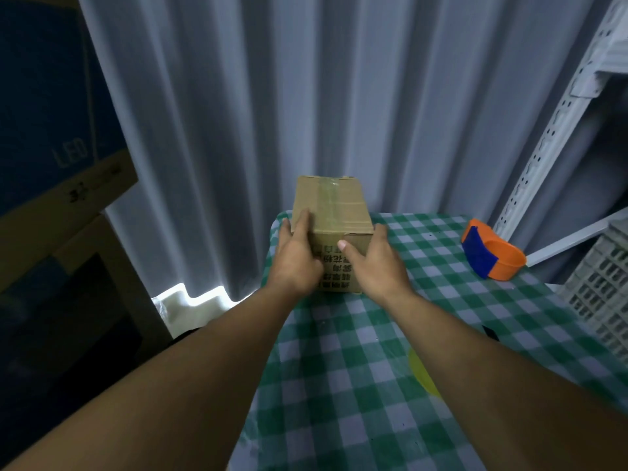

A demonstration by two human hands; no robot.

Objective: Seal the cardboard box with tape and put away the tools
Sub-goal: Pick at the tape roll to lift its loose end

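While both hands clasp it, left hand (295,256) and right hand (375,263), the cardboard box (334,212) shows clear tape (328,198) along its top; right of the box lies an orange-blue tape dispenser (491,254).

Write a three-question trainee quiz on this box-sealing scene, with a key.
1. True or false: clear tape already runs along the top of the cardboard box.
2. Which hands touch the box? A) left hand only B) right hand only C) both
3. Fill in: the orange and blue tape dispenser sits on the table, to the box's ____.

Key: 1 true; 2 C; 3 right.
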